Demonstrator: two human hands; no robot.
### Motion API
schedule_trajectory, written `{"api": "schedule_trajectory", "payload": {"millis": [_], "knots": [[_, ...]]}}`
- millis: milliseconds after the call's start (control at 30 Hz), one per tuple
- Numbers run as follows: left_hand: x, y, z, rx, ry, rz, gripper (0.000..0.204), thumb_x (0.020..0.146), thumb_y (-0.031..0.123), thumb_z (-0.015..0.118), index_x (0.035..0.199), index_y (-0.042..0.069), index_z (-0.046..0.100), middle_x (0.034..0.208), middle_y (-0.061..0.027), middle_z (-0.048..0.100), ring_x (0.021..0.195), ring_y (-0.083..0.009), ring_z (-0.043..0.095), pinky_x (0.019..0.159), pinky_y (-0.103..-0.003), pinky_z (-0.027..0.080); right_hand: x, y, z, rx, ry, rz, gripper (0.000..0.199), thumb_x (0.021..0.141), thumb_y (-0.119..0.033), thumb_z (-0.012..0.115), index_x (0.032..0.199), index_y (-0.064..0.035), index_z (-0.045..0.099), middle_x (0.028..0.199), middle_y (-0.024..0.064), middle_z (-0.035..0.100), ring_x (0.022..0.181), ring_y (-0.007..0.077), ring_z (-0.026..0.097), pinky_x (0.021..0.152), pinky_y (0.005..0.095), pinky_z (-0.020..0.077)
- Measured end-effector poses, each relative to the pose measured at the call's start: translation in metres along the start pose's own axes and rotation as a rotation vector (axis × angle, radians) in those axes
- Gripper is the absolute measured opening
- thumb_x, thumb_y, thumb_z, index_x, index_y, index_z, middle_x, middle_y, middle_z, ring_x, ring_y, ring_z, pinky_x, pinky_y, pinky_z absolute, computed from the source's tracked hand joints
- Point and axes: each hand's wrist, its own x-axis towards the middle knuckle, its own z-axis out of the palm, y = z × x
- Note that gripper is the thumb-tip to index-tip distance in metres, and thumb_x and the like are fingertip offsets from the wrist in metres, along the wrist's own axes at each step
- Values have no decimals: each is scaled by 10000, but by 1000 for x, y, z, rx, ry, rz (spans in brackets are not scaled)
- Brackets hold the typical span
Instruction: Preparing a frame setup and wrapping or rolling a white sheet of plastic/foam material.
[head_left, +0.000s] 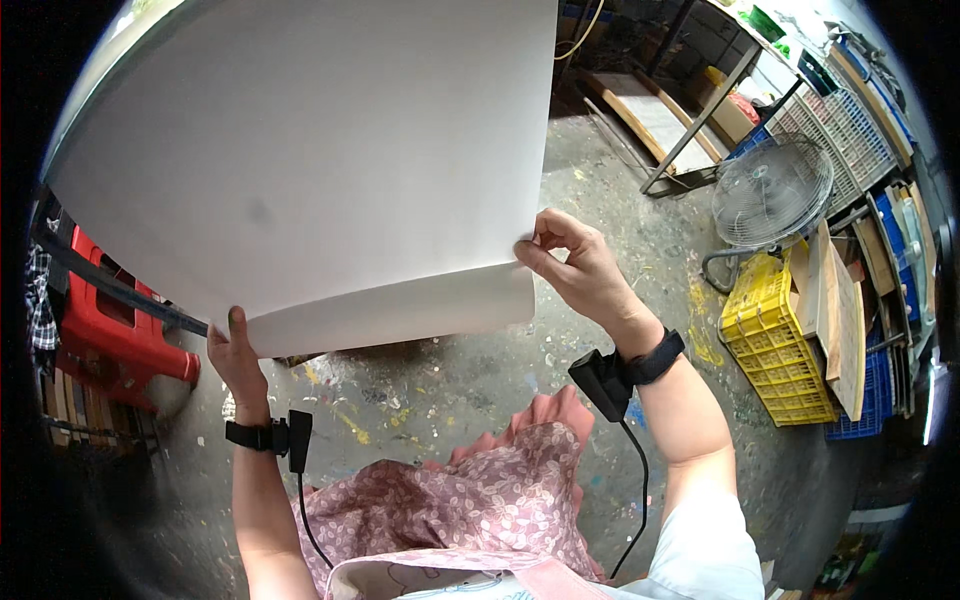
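A large white sheet (330,140) spreads out in front of me and reaches past the upper edge of the view. Its near edge hangs down as a bent flap (400,307), with a crease line running between my hands. My left hand (236,358) grips the near left corner, thumb up against the sheet and the other fingers partly hidden. At the right edge of the crease, my right hand (572,258) pinches the sheet between thumb and fingers. Whatever supports the sheet underneath is mostly hidden.
A dark bar (120,285) runs beside a red plastic stool (105,330) at left. On the right stand a floor fan (772,190), a yellow crate (775,345) with boards, and a metal-legged table (705,110). Paint spots mark the concrete floor (640,270).
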Motion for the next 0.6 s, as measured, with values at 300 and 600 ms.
{"api": "schedule_trajectory", "payload": {"millis": [300,600], "knots": [[0,1,-2,87,9,-31,344,795,340,574,858,10,500,719,5,513,627,-67,469,544,-200,388,0,14,8,166,203,-27,327,829,-248,528,1001,30,516,936,122,536,809,164,533,701,263,433],[3,-2,-6,-6,-56,-91,327,803,287,572,933,-3,498,828,-30,550,717,-84,509,619,-214,418,-42,19,38,283,189,199,393,843,-344,488,995,16,523,884,94,561,855,151,522,752,268,417]]}}
